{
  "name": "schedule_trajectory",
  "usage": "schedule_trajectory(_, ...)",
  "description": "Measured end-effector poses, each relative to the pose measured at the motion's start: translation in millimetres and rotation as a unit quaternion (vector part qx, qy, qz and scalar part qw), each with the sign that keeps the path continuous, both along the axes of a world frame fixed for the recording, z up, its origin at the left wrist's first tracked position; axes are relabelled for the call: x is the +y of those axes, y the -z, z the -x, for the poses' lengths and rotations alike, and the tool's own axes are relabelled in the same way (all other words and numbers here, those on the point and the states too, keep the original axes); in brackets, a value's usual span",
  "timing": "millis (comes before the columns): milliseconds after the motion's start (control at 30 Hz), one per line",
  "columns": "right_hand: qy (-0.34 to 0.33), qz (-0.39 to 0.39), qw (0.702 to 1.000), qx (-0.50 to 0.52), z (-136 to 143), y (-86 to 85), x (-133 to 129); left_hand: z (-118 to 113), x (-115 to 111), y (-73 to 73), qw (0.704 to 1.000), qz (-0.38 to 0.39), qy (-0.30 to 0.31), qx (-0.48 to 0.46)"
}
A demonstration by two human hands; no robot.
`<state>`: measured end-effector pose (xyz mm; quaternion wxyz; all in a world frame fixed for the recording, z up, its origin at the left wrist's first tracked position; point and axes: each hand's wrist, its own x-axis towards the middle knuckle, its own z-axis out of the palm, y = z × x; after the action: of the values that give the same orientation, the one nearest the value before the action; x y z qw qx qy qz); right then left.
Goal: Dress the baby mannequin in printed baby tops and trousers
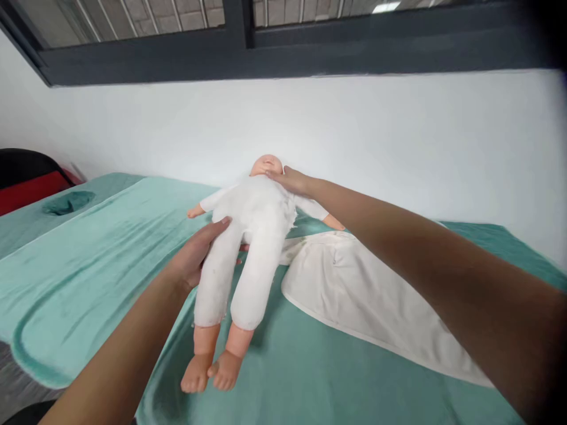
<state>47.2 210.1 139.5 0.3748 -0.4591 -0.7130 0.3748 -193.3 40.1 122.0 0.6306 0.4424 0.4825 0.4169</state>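
Observation:
A baby doll (254, 206) with a white cloth body and bare plastic feet lies face up in the middle, its head toward the wall and its feet toward me. My left hand (201, 248) grips the doll at its upper leg and hip, thumb on top and fingertips showing beneath, between the legs. At the neck and shoulder, my right hand (292, 180) touches the doll; some of its fingers are hidden behind it. A cream cloth (354, 283) is spread to the right of the doll, partly under my right forearm.
Green blankets (319, 366) cover the surface beneath the doll. A white wall (155, 130) rises behind, below a dark window frame (142, 59). A red and black object (33, 186) stands at the far left.

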Motion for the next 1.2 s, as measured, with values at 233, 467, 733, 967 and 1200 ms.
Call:
schedule_trajectory(233,0.016,-0.026,0.998,-0.045,-136.7,-57.8,-106.3,-119.2,-67.1,-17.9,0.994,-0.034,0.067,-0.073)
schedule_trajectory(467,0.188,0.04,0.975,-0.114,-243.2,-12.7,-174.8,-226.5,-101.9,33.2,0.985,0.007,0.122,-0.123)
schedule_trajectory(733,0.234,0.09,0.95,-0.186,-268.7,41.2,-169.1,-265.8,-101.0,74.2,0.988,0.032,0.103,-0.109)
schedule_trajectory(967,0.216,-0.029,0.9,-0.377,-260.7,24.6,-176.9,-238.9,-97.8,77.4,0.981,-0.11,0.137,0.076)
schedule_trajectory(1200,0.101,-0.2,0.853,-0.471,-155.6,29.2,-173.4,-225.9,-43.4,95.5,0.864,-0.323,-0.022,0.385)
